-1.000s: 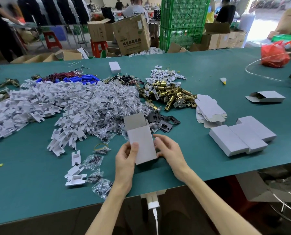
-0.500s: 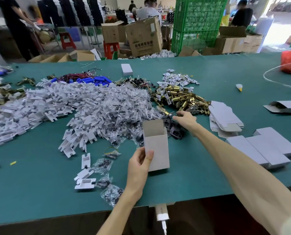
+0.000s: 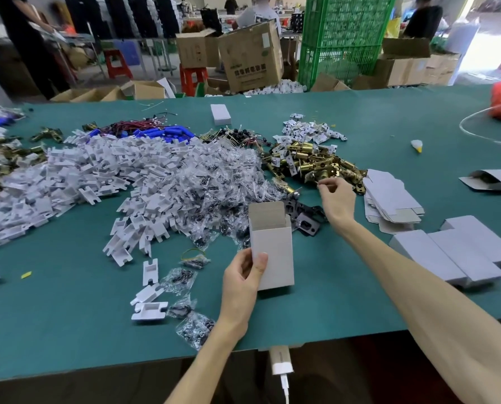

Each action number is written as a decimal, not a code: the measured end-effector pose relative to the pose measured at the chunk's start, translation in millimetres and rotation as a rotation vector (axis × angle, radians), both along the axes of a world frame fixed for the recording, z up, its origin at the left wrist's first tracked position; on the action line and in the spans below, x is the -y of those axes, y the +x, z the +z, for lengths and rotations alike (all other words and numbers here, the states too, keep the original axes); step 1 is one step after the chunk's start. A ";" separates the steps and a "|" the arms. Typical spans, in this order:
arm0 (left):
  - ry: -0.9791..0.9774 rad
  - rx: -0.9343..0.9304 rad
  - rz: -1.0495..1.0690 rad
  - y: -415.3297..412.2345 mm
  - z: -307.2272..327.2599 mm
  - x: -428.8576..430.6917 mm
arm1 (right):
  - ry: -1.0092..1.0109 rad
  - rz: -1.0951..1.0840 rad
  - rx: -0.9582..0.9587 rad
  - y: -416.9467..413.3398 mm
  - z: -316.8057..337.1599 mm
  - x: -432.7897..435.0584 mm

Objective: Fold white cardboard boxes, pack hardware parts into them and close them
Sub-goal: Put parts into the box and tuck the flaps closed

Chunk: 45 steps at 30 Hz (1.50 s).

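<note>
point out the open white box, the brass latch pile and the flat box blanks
open white box (image 3: 275, 252), head view, front panel
brass latch pile (image 3: 310, 163), head view, heap middle
flat box blanks (image 3: 389, 196), head view, top sheet
</note>
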<state>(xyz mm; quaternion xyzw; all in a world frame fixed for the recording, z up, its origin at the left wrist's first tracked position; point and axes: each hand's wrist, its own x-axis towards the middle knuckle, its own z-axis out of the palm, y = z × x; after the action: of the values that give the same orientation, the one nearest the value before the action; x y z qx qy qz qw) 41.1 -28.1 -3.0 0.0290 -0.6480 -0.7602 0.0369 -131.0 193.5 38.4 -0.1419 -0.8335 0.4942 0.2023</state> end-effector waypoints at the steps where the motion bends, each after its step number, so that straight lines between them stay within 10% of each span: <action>1: -0.004 -0.003 -0.001 0.7 0.1 -0.1 | 0.040 0.027 0.004 1.6 1.4 -5.7; 4: -0.017 -0.011 -0.015 3.1 0.4 0.2 | 0.020 0.135 0.114 3.3 4.4 -19.5; 12: -0.015 -0.001 -0.002 3.5 2.3 -1.0 | -0.924 0.077 0.184 -10.7 3.3 2.2; 25: 0.009 0.002 -0.021 -1.3 -0.9 0.0 | -0.883 0.039 0.145 -17.0 27.0 10.3; 37: 0.028 -0.050 -0.074 3.6 3.6 3.2 | -0.038 0.661 -0.122 118.2 113.8 16.6; 45: 0.032 -0.042 -0.092 7.0 5.6 3.0 | 0.632 0.684 -0.140 143.1 136.8 38.4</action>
<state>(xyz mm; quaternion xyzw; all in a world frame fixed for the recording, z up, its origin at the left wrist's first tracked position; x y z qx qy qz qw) 48.0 -31.1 2.5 -0.0160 -0.6354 -0.7718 0.0149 12.1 155.1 175.2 0.2432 -0.9264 0.2629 0.1166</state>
